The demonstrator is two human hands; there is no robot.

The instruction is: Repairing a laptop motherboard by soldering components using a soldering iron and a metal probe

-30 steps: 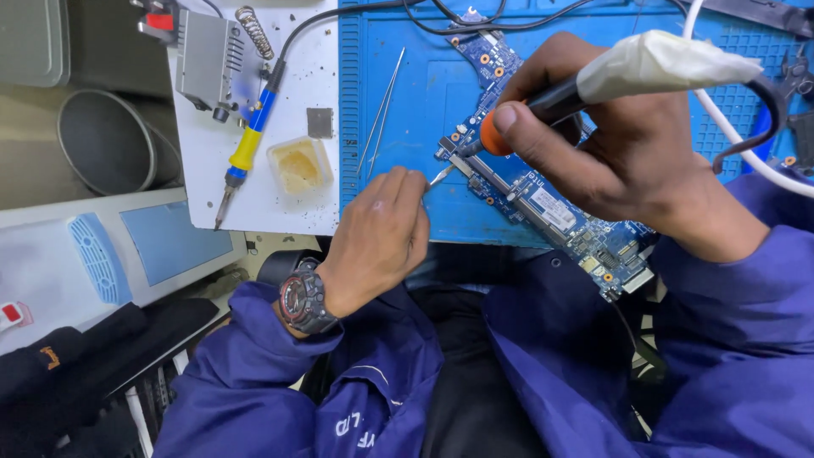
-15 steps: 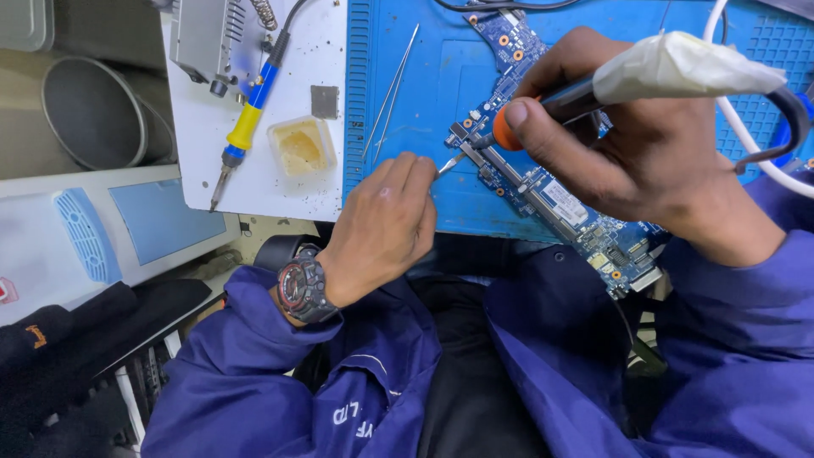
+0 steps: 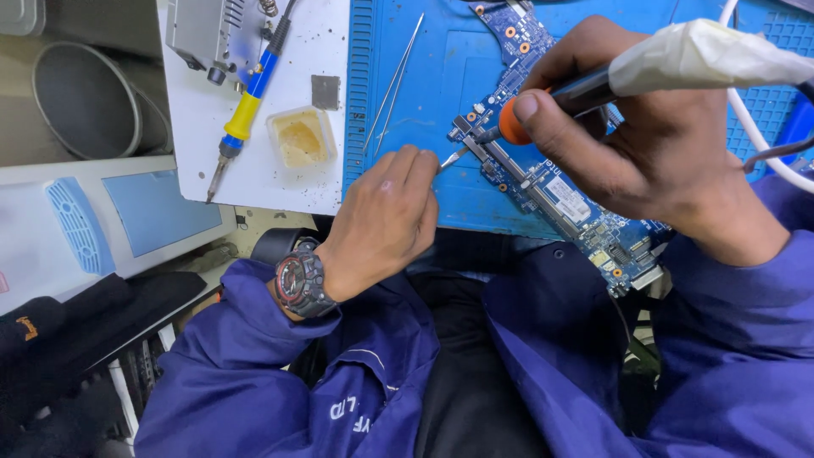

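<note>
Seen from above, your two hands work over a long blue circuit board (image 3: 543,182) that lies diagonally on a blue work mat (image 3: 424,102), running from the mat's far edge down past its near edge toward your lap. Your right hand (image 3: 644,144) is closed around a soldering tool (image 3: 593,85) with a black grip, an orange collar and a handle wrapped in pale tape; its tip (image 3: 490,134) meets the board near the board's middle. Your left hand (image 3: 386,216) rests on the near edge of the mat, fingers pinched shut on thin metal tweezers (image 3: 449,159), whose points reach the board just beside the soldering tip. A dark wristwatch (image 3: 298,284) with red accents sits on your left wrist, and both arms are in blue work sleeves. A spare pair of slim tweezers (image 3: 394,80) lies on the mat to the left of the board. Left of the mat is a white tray (image 3: 254,170) holding a second soldering iron (image 3: 246,106) with a blue and yellow handle, a small square tub of yellowish flux (image 3: 301,137), and a small grey square pad (image 3: 325,92). A grey metal unit (image 3: 203,30) stands at the tray's far edge.
</note>
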